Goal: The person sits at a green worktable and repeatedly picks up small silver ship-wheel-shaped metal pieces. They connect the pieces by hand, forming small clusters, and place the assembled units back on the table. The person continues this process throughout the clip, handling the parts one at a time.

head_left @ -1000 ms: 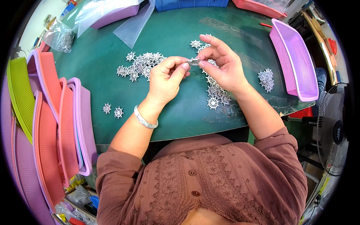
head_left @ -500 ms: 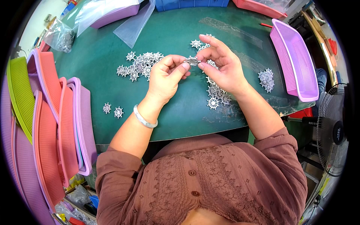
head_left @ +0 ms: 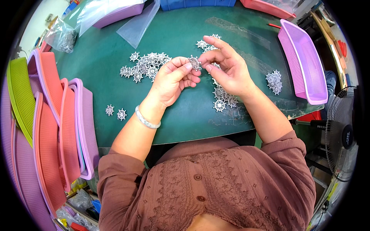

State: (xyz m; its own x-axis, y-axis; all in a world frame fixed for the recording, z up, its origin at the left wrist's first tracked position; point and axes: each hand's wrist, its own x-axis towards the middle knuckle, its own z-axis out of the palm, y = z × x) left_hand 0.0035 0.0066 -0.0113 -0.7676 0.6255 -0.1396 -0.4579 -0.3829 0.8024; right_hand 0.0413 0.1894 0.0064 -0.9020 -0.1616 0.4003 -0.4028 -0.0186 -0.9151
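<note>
A silver ship's-wheel charm (head_left: 194, 63) is pinched between the thumb and fingers of my left hand (head_left: 173, 79), its round face tilted up toward me. My right hand (head_left: 229, 71) is just beside the charm's right edge, thumb and fingers apart and the index finger raised. Whether a right fingertip touches the charm I cannot make out. To the left of my left hand lies a heap of similar charms (head_left: 144, 67). More charms (head_left: 219, 106) are spread beneath and around my right hand, partly hidden by it. Two single charms (head_left: 121, 114) sit at the table's left front.
The green tabletop (head_left: 181, 119) carries a small charm cluster (head_left: 274, 82) at right, beside a purple basket (head_left: 304, 61). Stacked coloured baskets (head_left: 86, 127) stand at left. Clear plastic bags (head_left: 138, 27) lie at the back, near a blue crate (head_left: 196, 4). A fan (head_left: 343, 134) stands at right.
The charm has turned from nearly edge-on to showing its round face, and moved slightly left with my left hand. My right thumb and fingers have come off its right side.
</note>
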